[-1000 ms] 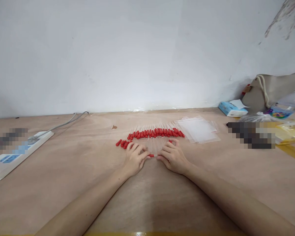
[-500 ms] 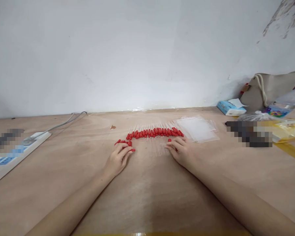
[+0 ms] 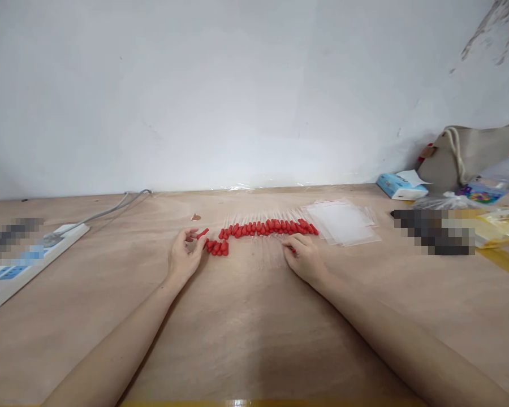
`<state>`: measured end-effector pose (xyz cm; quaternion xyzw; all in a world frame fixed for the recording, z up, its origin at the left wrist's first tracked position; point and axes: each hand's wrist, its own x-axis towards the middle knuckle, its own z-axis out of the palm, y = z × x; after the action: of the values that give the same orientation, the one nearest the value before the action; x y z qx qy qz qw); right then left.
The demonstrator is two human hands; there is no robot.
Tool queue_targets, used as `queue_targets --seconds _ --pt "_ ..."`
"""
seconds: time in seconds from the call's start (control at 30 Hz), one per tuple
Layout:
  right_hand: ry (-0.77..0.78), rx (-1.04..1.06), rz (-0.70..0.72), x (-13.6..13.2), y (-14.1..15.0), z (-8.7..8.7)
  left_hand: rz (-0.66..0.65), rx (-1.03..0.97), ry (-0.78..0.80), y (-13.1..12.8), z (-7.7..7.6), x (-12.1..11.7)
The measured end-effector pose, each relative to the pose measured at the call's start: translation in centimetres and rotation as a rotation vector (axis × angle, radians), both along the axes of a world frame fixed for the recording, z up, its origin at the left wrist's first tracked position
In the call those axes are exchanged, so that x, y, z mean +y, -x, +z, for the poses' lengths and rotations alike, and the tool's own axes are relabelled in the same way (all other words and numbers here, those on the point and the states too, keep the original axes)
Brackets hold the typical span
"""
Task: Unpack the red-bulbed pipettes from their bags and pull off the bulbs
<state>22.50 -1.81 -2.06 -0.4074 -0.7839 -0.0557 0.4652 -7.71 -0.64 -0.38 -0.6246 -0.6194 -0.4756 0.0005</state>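
My left hand (image 3: 184,254) pinches a red rubber bulb (image 3: 202,232) between thumb and fingers, just off the left end of a small cluster of loose red bulbs (image 3: 218,248). Behind that cluster runs a row of droppers (image 3: 267,228), thin clear tubes with red bulbs, their tubes pointing toward the wall. More clear thin tubes (image 3: 266,251) lie in front of the row. Over the right end of these tubes my right hand (image 3: 304,257) is closed, fingers curled down. A bit of red shows beneath its fingers; what they grip is mostly hidden.
Clear zip bags (image 3: 341,221) lie stacked right of the row. Farther right are a blue tissue pack (image 3: 401,186), a beige bag (image 3: 483,150) and a yellow plastic package (image 3: 492,226). A power strip (image 3: 34,265) with a grey cable is at left. The wall (image 3: 237,96) borders the table's back.
My left hand has moved left and slightly away from me, uncovering the loose bulbs, and now holds one up. The right hand stays near the tubes, its fingers more curled over the red piece.
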Motion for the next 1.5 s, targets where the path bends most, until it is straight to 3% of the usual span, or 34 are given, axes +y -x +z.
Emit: queue_targets --seconds 0.33,0.63,0.93,1.07,1.23,1.33,1.4,1.5 --pt "0.096 -0.117 0.141 -0.6 0.7 -0.3 -0.008 -0.086 0.249 0.3 -0.7 0.6" --pt "0.112 -0.123 0.16 -0.6 0.7 -0.4 0.031 -0.095 0.32 0.3 0.0 1.0" --pt "-0.008 0.081 0.002 -0.7 -0.6 0.6 -0.011 -0.027 0.739 -1.2 2.4 5.7" --pt "0.005 0.144 -0.078 -0.5 -1.7 0.8 -0.003 0.006 0.821 -2.4 2.7 6.9" --pt "0.041 0.113 -0.192 -0.1 -2.1 0.3 0.069 0.098 0.736 -2.5 4.4 5.8" --pt "0.035 0.104 -0.193 0.0 -2.0 0.1 0.08 0.225 0.525 -3.0 5.4 3.4" --pt "0.016 0.104 -0.169 -0.1 -1.9 0.2 -0.055 0.434 0.22 -3.9 5.1 1.5" --pt "-0.024 0.047 -0.102 -0.7 -1.7 0.6 -0.292 0.556 -0.006 -5.7 3.5 -1.0"
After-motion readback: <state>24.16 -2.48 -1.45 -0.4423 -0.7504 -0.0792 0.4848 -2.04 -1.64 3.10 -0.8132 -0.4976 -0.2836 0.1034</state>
